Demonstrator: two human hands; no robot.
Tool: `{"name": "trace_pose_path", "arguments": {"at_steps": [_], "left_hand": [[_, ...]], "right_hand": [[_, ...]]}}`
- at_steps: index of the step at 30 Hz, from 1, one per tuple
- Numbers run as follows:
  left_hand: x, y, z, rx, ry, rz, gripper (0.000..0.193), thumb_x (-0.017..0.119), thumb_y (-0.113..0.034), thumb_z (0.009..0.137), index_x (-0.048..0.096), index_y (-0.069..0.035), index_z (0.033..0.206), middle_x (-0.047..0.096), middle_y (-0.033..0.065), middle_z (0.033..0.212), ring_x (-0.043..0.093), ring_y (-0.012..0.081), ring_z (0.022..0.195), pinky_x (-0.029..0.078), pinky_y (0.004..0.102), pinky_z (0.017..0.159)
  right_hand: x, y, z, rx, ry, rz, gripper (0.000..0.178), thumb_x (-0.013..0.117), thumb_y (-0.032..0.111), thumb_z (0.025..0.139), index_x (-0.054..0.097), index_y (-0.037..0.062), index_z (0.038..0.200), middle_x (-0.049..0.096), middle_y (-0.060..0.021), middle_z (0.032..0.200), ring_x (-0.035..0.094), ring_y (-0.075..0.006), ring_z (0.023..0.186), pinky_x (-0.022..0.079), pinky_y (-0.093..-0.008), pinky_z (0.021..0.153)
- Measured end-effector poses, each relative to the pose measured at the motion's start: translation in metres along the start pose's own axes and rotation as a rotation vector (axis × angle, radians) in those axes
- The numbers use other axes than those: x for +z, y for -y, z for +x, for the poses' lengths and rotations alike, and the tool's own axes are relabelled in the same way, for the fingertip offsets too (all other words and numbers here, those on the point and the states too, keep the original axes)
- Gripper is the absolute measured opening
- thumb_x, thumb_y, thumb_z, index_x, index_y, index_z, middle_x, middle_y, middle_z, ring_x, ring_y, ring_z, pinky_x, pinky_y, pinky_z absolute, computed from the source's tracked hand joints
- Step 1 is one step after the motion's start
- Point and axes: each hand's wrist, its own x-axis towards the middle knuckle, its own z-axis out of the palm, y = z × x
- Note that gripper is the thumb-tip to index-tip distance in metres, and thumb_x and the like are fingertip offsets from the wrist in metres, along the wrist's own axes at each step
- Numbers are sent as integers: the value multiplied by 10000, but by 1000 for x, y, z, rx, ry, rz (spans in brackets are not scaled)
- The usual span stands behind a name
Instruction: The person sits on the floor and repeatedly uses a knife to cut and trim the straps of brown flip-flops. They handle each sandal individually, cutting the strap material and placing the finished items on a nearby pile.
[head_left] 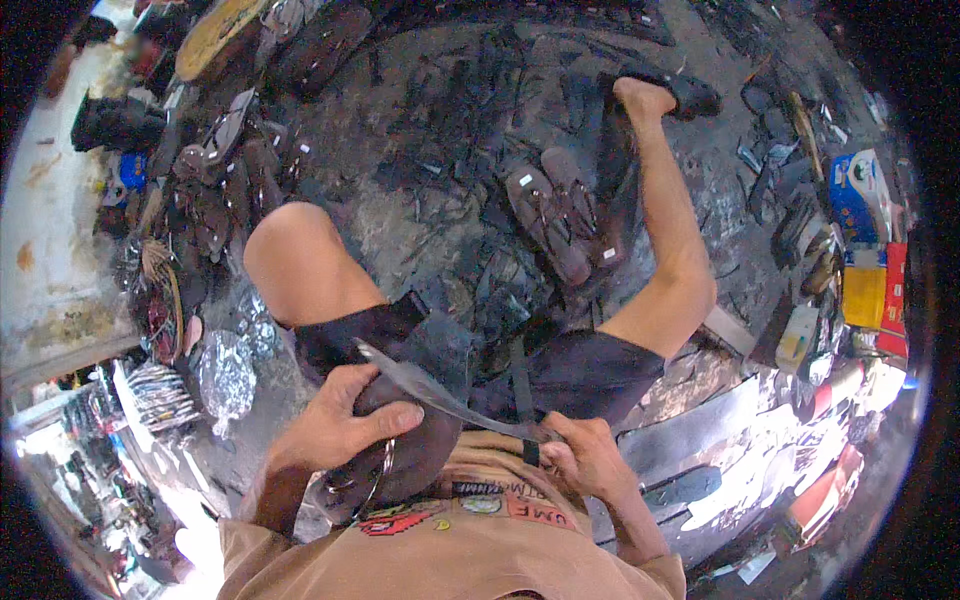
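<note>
Close to my lap, my left hand [350, 420] grips a dark brown sandal [415, 468], its thumb lying across the upper face and its fingertips partly hidden at the edge. Thin, shiny metallic trim shows on the sandal's side. My right hand [588, 452] is closed around the end of a long knife [430, 388] with a grey blade. That blade slants up and left across my lap, its tip near my left fingers, and passes close over the sandal's edge. Whether it touches the sandal, I cannot tell. A black band shows beside my right fingers.
Finished-looking brown sandals [545, 220] lie on the dark floor between my legs, among scattered black scraps. More footwear [215, 190] is piled at the left. A clear plastic bag [228, 375] sits by my left side. At the right are a blue and yellow container [862, 195] and flat sheets [700, 440].
</note>
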Motion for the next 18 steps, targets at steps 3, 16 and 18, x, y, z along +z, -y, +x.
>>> {"name": "trace_pose_path", "arguments": {"at_steps": [3, 16, 18], "left_hand": [[6, -6, 12, -23, 159, 70, 437, 770, -343, 910, 690, 0, 1168, 729, 67, 991, 645, 123, 917, 531, 328, 840], [34, -4, 68, 543, -410, -844, 377, 649, -189, 988, 542, -109, 1340, 677, 104, 1222, 682, 289, 1088, 602, 383, 915], [39, 0, 67, 439, -246, -1067, 363, 656, -186, 983, 554, -95, 1319, 677, 104, 1244, 679, 279, 1115, 608, 393, 922]], "right_hand": [[0, 19, 57, -142, 29, 19, 282, 581, 325, 964, 602, 61, 1060, 625, -246, 755, 625, -470, 734, 492, -505, 643], [-45, 18, 104, -183, -658, 443, 366, 372, 366, 1098, 600, 80, 1105, 495, 24, 670, 421, -45, 545, 337, -231, 471], [-17, 17, 63, -276, -581, 332, 396, 430, 413, 1069, 604, 58, 1090, 534, -28, 655, 502, -99, 554, 397, -284, 494]]}}
